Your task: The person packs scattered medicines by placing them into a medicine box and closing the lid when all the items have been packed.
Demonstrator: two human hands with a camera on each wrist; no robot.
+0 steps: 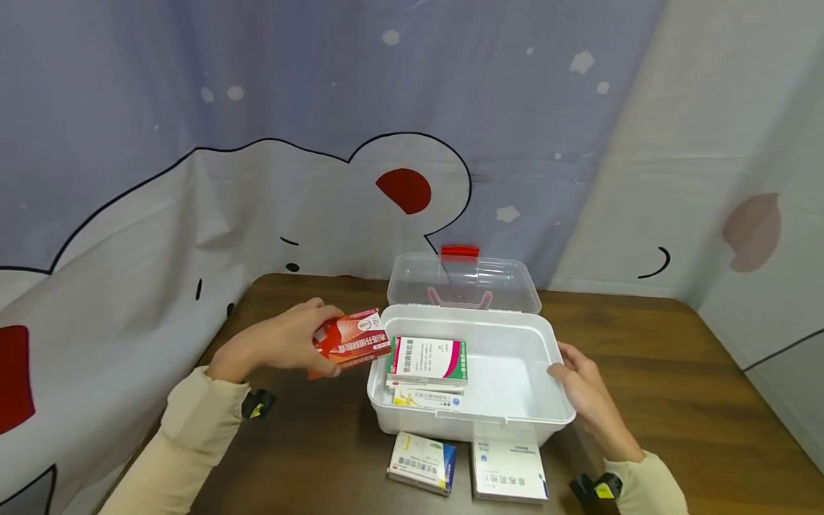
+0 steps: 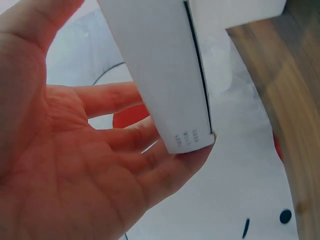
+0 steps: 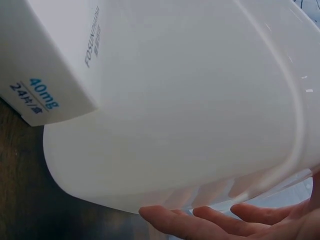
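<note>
You have room on the surface (image 1: pixel 302 443) left of the white bin (image 1: pixel 418 423). There, your left hand (image 1: pixel 277 340) grasps the red box (image 1: pixel 354 340), long axis crosswise, right end pointing at the bin's left rim. Stacked medicine boxes (image 1: pixel 428 357) occupy the bin's left part; a blue-ended box (image 1: pixel 421 461) and a white box (image 1: pixel 508 472) lie before it, its clear lid (image 1: pixel 508 282) open behind. Your right hand (image 1: pixel 589 393) grips the bin's right rim; beyond, surface runs to its right edge.

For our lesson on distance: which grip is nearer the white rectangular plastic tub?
Right: the right grip holds the tub at its right rim; the left grip is apart, left of it.
</note>
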